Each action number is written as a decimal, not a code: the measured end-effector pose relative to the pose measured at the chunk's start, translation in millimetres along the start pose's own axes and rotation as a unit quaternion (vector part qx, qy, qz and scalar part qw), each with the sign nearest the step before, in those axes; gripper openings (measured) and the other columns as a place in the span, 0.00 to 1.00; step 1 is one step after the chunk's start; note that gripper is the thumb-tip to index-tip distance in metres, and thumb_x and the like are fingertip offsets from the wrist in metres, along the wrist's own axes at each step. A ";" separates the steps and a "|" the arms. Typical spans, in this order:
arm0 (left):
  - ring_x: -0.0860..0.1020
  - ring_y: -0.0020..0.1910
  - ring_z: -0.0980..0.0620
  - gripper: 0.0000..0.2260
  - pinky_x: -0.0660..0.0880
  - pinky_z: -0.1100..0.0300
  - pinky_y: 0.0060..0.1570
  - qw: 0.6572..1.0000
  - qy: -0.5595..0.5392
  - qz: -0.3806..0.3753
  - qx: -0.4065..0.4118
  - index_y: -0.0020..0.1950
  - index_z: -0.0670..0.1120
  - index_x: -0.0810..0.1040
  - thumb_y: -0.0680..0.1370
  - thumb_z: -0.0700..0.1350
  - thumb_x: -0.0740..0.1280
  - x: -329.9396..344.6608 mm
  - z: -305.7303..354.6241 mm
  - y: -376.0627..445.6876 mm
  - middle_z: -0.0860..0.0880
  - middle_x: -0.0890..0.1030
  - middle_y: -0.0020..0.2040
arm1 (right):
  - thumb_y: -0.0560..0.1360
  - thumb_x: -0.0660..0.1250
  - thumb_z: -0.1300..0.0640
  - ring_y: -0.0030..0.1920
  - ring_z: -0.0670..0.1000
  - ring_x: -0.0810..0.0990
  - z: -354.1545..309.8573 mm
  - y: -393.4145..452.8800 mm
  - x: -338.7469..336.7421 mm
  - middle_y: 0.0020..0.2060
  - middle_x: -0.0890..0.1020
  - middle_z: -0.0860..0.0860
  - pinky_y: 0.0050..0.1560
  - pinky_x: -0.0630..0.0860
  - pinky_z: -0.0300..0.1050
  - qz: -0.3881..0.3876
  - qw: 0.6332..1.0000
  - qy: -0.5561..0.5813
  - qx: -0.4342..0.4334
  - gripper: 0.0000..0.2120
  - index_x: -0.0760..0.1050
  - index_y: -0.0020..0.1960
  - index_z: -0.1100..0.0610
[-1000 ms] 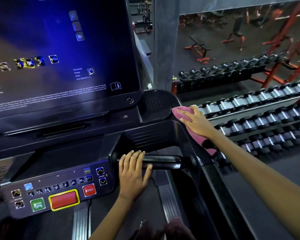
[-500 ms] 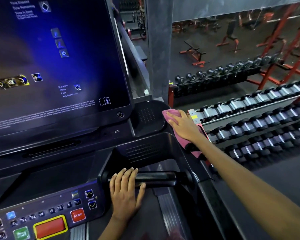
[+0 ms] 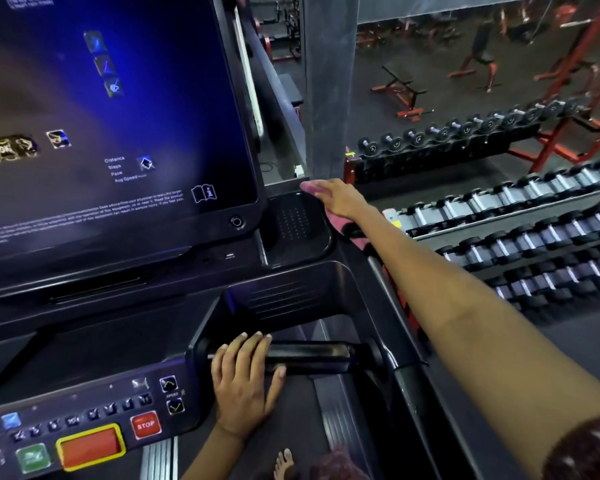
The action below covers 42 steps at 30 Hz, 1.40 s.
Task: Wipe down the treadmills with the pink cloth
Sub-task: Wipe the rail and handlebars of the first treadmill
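Observation:
I stand on a black treadmill with a large lit screen. My right hand presses the pink cloth flat against the outer right edge of the console tray, up at its far corner. Part of the cloth pokes out past my fingertips and the rest hangs below my wrist. My left hand rests on the black horizontal grip bar, fingers curled over it and thumb underneath.
A button panel with a red STOP key sits at lower left. Racks of dumbbells run along the right, beyond the treadmill's side rail. A grey pillar stands behind the console. My bare foot is on the belt.
My right hand has slid the pink cloth forward along the tray's right edge toward its far corner. My left hand stays on the grip bar. The camera has tilted up slightly.

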<state>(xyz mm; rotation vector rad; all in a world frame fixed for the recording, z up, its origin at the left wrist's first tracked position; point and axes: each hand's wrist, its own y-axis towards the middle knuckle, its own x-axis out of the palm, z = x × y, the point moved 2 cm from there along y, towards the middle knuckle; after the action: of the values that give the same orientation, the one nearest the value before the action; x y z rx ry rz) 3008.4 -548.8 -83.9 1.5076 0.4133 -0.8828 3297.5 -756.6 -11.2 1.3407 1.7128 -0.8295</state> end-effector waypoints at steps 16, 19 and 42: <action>0.72 0.58 0.46 0.19 0.58 0.53 0.66 1.000 0.005 0.023 0.004 0.59 0.44 0.75 0.80 0.56 0.53 -0.4 -2.5 -1.1 0.45 0.81 0.53 | 0.80 0.56 0.48 0.68 0.63 0.63 16.5 -87.1 17.9 0.71 0.62 0.55 0.69 0.61 0.57 0.039 0.998 0.010 0.039 0.19 0.65 0.71 0.43; 0.72 0.58 0.46 0.19 0.59 0.52 0.66 1.000 0.002 0.020 0.002 0.58 0.44 0.75 0.80 0.55 0.53 -1.5 -1.1 -1.6 0.44 0.81 0.53 | 0.80 0.56 0.48 0.68 0.62 0.61 19.0 -121.7 22.4 0.72 0.61 0.54 0.69 0.61 0.58 0.044 0.998 0.002 0.051 0.19 0.66 0.71 0.44; 0.71 0.58 0.46 0.20 0.62 0.49 0.64 0.999 -0.007 -0.020 -0.025 0.56 0.42 0.78 0.78 0.54 0.57 -7.1 -0.7 -4.9 0.43 0.80 0.53 | 0.80 0.59 0.51 0.66 0.62 0.67 23.1 -172.6 29.4 0.67 0.66 0.57 0.69 0.62 0.55 0.063 0.998 0.016 0.022 0.18 0.69 0.69 0.47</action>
<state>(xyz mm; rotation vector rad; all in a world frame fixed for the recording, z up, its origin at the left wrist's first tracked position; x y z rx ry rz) 3000.6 -545.6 -82.1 1.4504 0.4536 -0.9064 3130.1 -802.1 -43.9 1.4819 1.6239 -0.7826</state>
